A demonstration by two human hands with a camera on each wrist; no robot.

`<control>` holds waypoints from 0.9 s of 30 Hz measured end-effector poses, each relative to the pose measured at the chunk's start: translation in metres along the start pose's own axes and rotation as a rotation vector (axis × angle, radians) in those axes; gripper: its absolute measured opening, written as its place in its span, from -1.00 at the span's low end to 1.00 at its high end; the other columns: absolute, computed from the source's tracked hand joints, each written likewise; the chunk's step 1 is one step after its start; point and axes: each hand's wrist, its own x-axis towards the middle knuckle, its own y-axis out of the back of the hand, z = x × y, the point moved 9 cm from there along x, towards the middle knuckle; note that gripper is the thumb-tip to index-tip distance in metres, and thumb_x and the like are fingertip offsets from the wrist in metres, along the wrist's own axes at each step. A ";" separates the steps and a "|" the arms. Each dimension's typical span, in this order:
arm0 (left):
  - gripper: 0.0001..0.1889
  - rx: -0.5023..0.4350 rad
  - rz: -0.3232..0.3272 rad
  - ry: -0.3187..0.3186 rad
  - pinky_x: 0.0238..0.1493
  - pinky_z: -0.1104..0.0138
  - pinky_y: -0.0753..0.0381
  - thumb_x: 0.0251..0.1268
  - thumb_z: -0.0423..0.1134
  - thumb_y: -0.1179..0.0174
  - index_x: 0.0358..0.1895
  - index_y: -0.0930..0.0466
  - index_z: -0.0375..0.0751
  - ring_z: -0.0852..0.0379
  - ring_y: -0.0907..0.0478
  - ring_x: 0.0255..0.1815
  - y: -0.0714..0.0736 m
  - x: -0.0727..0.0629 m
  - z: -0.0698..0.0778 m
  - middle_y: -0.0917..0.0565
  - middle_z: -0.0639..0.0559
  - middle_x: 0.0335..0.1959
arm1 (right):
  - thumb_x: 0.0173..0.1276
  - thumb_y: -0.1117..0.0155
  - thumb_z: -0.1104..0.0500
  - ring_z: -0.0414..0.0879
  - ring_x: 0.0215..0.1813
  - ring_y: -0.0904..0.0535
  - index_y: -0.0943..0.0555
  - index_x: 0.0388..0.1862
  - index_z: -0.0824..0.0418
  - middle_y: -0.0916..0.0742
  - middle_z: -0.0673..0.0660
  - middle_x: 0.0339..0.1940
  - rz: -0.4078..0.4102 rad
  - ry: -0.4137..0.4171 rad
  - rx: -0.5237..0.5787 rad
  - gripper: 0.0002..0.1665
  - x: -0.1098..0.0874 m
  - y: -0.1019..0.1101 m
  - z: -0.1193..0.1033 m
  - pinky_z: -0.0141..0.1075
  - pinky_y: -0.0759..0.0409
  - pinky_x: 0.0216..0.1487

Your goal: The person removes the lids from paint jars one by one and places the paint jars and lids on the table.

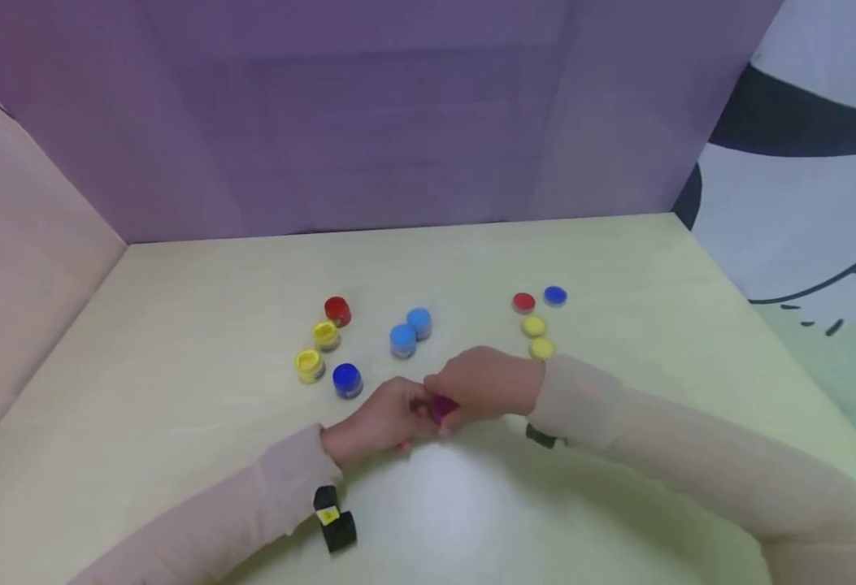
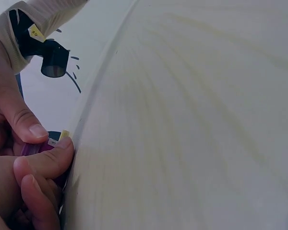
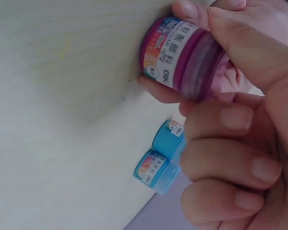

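Note:
A magenta paint jar (image 3: 175, 57) with a printed label is held between both hands, tilted on its side in the right wrist view. My left hand (image 1: 384, 414) grips the jar's labelled body, its fingertips showing behind and below it. With thumb and curled fingers, my right hand (image 3: 230, 158) pinches the clear cap end. Only a small part of the jar shows between the hands in the head view. Two light blue paint jars (image 1: 402, 340) stand touching, just beyond the hands. Left of them is a dark blue paint jar (image 1: 347, 379).
Two yellow jars (image 1: 310, 366) and a red jar (image 1: 337, 310) stand at the left. Round lids lie in a group at the right: a red lid (image 1: 523, 302), a blue lid (image 1: 555, 296) and two yellow lids (image 1: 541, 348). A purple panel (image 1: 406, 122) borders the pale table's far edge.

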 end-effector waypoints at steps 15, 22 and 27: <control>-0.77 -0.008 -0.002 -0.026 -0.63 0.44 -0.34 0.14 -0.23 -0.33 -0.11 -0.65 -0.07 0.18 -0.34 -0.78 0.002 0.000 0.002 -0.64 0.05 -0.44 | 0.20 -0.37 0.00 -0.23 -0.41 -0.43 -0.48 0.13 -0.07 -0.58 -0.15 -0.45 0.031 0.083 -0.050 -0.50 -0.001 0.001 -0.001 -0.38 -0.45 -0.26; -0.76 -0.036 -0.014 -0.020 -0.69 0.46 -0.32 0.14 -0.27 -0.32 -0.09 -0.69 0.02 0.21 -0.31 -0.79 -0.003 0.000 0.001 -0.67 0.09 -0.37 | 0.20 -0.31 -0.17 -0.25 -0.60 -0.31 -0.43 -0.40 0.04 -0.43 -0.10 -0.68 0.193 -0.078 0.050 -0.63 -0.018 -0.006 0.010 -0.43 -0.27 -0.54; -0.73 -0.034 -0.003 -0.004 -0.71 0.48 -0.29 0.13 -0.25 -0.34 -0.07 -0.69 0.09 0.22 -0.29 -0.80 -0.004 0.000 -0.001 -0.63 0.09 -0.49 | 0.26 -0.22 -0.22 -0.23 -0.67 -0.22 -0.37 -0.55 0.10 -0.34 -0.06 -0.74 0.298 -0.223 0.132 -0.52 -0.028 -0.010 0.013 -0.42 -0.13 -0.63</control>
